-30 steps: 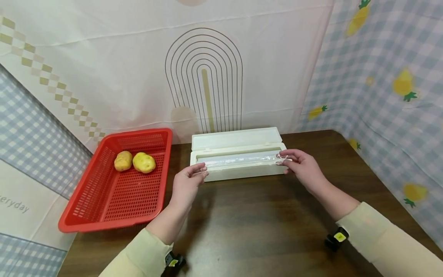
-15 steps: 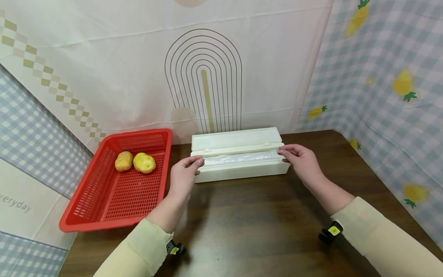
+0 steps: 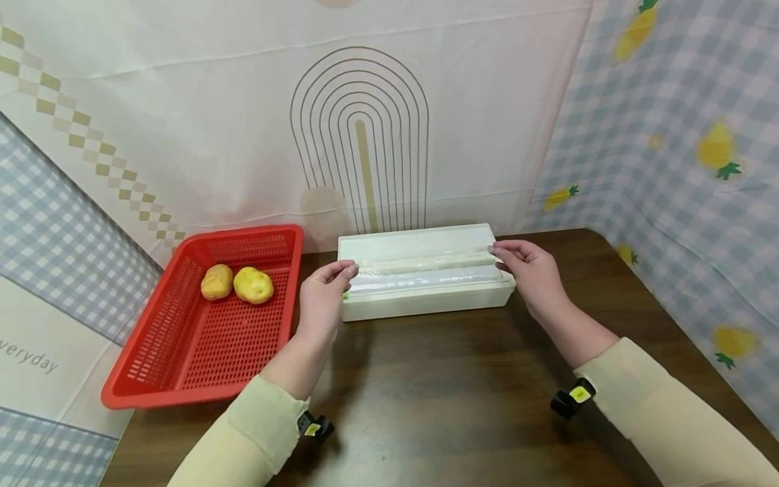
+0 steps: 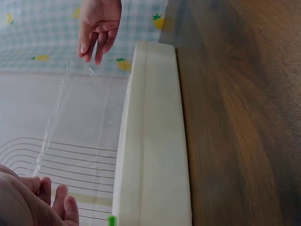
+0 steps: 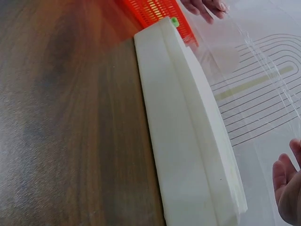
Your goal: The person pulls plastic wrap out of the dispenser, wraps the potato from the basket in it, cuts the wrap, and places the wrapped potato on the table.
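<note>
A long white cling film box (image 3: 426, 303) lies on the table with its lid (image 3: 420, 242) tipped back and a film roll (image 3: 426, 279) inside. My left hand (image 3: 322, 297) pinches the left end of the film's free edge between thumb and fingers, above the box's left end. At the other end, my right hand (image 3: 531, 274) pinches the edge's right corner. Between both hands the clear cling film (image 4: 49, 129) stretches upward from the box, crinkled along its top edge in the left wrist view. A small green piece (image 4: 112, 220) shows at the box's left end.
To the left stands a red plastic basket (image 3: 289, 325) holding two potatoes, one of them (image 3: 253, 285) more yellow than the other (image 3: 217, 282). Patterned cloth (image 3: 487, 122) hangs behind the brown wooden table (image 3: 438, 392).
Both hands have risen from the box, drawing the film's edge up with them. A sheet of film now spans above the roll. The basket and potatoes stay put.
</note>
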`<state>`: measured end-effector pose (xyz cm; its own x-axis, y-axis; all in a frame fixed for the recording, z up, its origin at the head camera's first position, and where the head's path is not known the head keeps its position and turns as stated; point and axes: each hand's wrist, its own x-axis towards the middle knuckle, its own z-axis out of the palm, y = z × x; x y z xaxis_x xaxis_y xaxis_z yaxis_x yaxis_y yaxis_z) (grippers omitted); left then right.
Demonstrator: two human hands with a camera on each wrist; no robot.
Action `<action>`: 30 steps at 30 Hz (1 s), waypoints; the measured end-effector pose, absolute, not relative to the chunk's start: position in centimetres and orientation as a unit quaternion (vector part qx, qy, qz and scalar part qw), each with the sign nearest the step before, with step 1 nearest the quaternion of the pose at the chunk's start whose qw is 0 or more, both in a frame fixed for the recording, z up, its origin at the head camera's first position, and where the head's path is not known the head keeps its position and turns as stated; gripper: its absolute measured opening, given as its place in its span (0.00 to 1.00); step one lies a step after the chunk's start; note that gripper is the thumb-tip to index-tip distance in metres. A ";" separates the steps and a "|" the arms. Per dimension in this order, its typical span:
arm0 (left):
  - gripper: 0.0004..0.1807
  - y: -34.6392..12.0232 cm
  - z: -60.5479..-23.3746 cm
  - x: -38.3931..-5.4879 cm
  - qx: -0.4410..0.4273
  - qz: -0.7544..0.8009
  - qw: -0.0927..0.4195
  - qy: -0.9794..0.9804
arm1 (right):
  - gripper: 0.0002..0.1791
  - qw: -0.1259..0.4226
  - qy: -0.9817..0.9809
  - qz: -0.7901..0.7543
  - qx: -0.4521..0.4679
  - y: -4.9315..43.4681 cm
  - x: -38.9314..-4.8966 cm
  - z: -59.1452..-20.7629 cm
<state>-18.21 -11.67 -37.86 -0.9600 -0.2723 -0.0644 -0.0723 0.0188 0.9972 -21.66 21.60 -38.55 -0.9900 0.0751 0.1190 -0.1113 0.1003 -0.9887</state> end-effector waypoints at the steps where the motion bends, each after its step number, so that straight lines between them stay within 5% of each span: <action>1: 0.13 -11.6 -37.8 -18.3 0.119 -0.693 0.074 -0.707 | 0.17 0.072 -0.731 0.678 0.012 21.6 -21.8 -38.5; 30: 0.09 -11.1 -35.8 -19.1 0.084 -0.749 0.129 -0.644 | 0.09 0.108 -0.608 0.786 0.025 20.8 -23.3 -36.3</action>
